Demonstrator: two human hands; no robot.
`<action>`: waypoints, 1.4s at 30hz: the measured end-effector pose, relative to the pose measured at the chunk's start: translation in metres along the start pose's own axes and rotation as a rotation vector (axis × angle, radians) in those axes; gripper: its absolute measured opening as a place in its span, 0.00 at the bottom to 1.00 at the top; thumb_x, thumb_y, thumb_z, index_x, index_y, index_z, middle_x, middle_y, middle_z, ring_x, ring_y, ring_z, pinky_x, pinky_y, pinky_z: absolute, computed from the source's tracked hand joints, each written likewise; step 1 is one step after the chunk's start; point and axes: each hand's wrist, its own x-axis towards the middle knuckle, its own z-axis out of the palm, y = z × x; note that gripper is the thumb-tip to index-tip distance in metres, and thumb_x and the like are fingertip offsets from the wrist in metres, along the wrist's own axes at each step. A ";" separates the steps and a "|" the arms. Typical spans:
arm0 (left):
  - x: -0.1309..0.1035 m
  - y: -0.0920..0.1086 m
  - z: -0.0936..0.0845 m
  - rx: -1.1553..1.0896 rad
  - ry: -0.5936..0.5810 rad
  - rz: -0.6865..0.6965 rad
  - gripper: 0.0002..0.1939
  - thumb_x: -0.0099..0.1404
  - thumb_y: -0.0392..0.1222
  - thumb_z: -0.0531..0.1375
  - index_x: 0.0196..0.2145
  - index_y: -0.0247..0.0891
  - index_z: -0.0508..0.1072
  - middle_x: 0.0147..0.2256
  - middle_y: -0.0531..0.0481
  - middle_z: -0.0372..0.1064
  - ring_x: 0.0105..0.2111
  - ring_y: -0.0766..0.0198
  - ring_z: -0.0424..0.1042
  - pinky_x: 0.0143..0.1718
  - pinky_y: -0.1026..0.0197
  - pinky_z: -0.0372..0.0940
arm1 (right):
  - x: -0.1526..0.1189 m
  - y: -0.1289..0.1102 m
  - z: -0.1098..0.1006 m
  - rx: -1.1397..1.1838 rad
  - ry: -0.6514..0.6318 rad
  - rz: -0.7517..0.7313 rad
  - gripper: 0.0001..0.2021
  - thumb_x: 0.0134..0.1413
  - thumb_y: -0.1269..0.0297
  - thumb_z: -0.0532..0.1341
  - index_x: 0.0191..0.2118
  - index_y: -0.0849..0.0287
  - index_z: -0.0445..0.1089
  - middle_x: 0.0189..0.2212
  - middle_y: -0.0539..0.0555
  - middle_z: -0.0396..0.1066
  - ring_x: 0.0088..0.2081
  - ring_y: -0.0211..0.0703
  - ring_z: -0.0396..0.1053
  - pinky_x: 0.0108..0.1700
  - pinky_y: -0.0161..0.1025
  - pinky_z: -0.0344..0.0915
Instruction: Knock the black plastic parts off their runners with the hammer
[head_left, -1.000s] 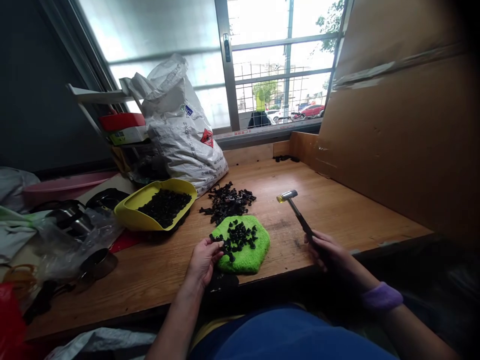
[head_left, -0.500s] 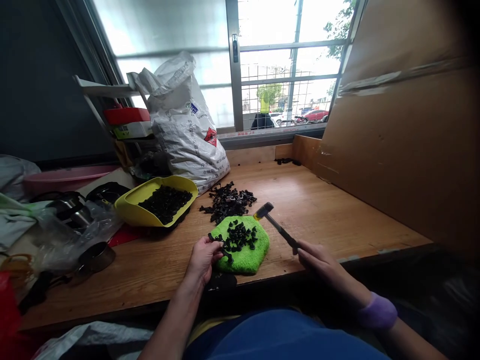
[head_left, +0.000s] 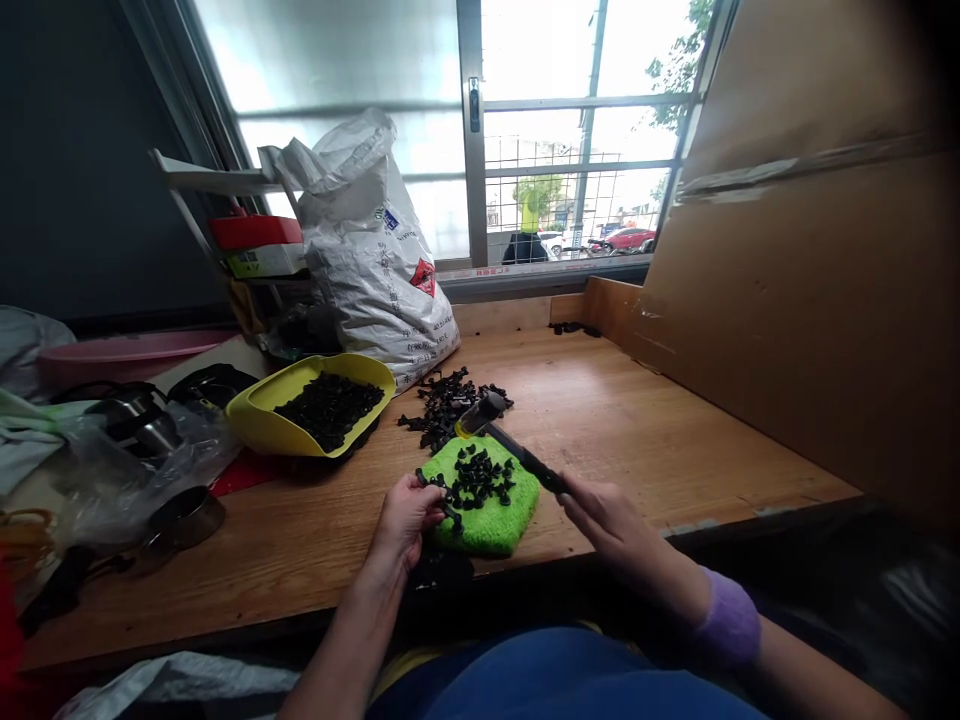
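Note:
My left hand (head_left: 411, 512) pinches a small black plastic part (head_left: 453, 517) at the left edge of a green cloth pad (head_left: 491, 535). Several loose black pieces (head_left: 480, 475) lie on top of the pad. In my right hand (head_left: 611, 520) is a mallet (head_left: 525, 455), gripped by its dark handle. Its head, black with a yellow end, hangs tilted above the far side of the pad. Just beyond the pad, a heap of black plastic parts (head_left: 442, 400) rests on the wooden table (head_left: 600, 430).
A yellow scoop-shaped tray (head_left: 259, 425) full of black pieces stands left of the heap. Behind it leans a white woven sack (head_left: 367, 270). A metal cup (head_left: 187, 515) and plastic bags (head_left: 112, 490) crowd the left. Large cardboard (head_left: 787, 300) borders the right side.
My right hand has swung the mallet leftward, bringing its head from the pad's right edge over its far side. My left hand stays nearly where it was, still pinching the part.

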 end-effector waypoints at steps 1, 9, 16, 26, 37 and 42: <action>0.000 0.000 0.000 0.003 0.005 0.007 0.11 0.46 0.28 0.60 0.27 0.34 0.63 0.19 0.57 0.64 0.14 0.76 0.61 0.12 0.75 0.57 | 0.000 -0.001 0.001 -0.050 -0.038 0.033 0.13 0.64 0.58 0.44 0.34 0.57 0.58 0.23 0.50 0.61 0.23 0.39 0.58 0.27 0.35 0.50; 0.003 -0.005 -0.007 -0.007 -0.022 0.007 0.11 0.46 0.28 0.62 0.27 0.33 0.65 0.20 0.55 0.66 0.16 0.75 0.63 0.14 0.74 0.59 | -0.005 0.005 0.000 0.004 -0.085 0.037 0.13 0.65 0.57 0.44 0.37 0.57 0.60 0.24 0.49 0.61 0.25 0.39 0.59 0.28 0.35 0.51; 0.007 -0.007 -0.023 -0.110 -0.200 -0.030 0.12 0.49 0.34 0.64 0.33 0.33 0.70 0.26 0.53 0.70 0.20 0.74 0.66 0.18 0.73 0.61 | -0.012 0.024 -0.002 0.235 -0.004 0.068 0.17 0.64 0.53 0.45 0.31 0.59 0.60 0.23 0.48 0.57 0.25 0.38 0.56 0.29 0.35 0.52; 0.013 -0.002 -0.010 -0.012 -0.097 0.013 0.07 0.45 0.38 0.62 0.22 0.32 0.69 0.15 0.57 0.61 0.14 0.75 0.58 0.13 0.72 0.47 | -0.019 0.033 0.006 0.295 0.001 0.092 0.16 0.64 0.55 0.46 0.33 0.59 0.63 0.24 0.48 0.60 0.27 0.38 0.59 0.30 0.35 0.54; 0.020 -0.006 -0.005 0.029 -0.072 0.057 0.08 0.45 0.40 0.61 0.18 0.34 0.66 0.11 0.57 0.60 0.11 0.76 0.53 0.13 0.71 0.43 | -0.017 0.041 0.018 0.241 -0.027 0.097 0.16 0.63 0.55 0.47 0.28 0.59 0.58 0.22 0.47 0.55 0.24 0.36 0.55 0.27 0.35 0.50; 0.020 -0.006 -0.005 0.029 -0.061 0.057 0.09 0.43 0.41 0.61 0.17 0.34 0.66 0.11 0.56 0.60 0.11 0.76 0.52 0.12 0.71 0.43 | -0.016 0.041 0.019 0.218 -0.044 0.111 0.15 0.63 0.55 0.47 0.30 0.59 0.59 0.22 0.47 0.56 0.25 0.37 0.56 0.28 0.35 0.50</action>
